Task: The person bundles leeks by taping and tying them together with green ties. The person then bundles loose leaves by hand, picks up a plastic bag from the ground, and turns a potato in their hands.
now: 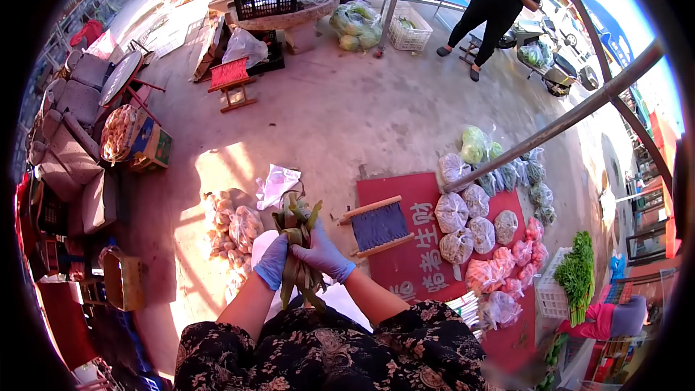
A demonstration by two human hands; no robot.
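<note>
In the middle of the head view I hold a bundle of long, flat, green-brown leaves (295, 235) in front of my body. My left hand (272, 262), in a blue-purple glove, is closed round the bundle's left side. From the right, my right hand (323, 253), gloved alike, grips the same bundle with its thumb near the left hand. Leaf ends stick out above both hands and hang down below them. What lies inside the bundle, if anything, is hidden. White material (340, 298) shows beneath my forearms.
A low folding stool (379, 226) stands on a red mat (423, 282) at right, beside several bagged goods (452, 213). Bags of round produce (228, 228) lie to the left. A metal pole (557, 119) slants across the right. A person (499, 0) stands farther off.
</note>
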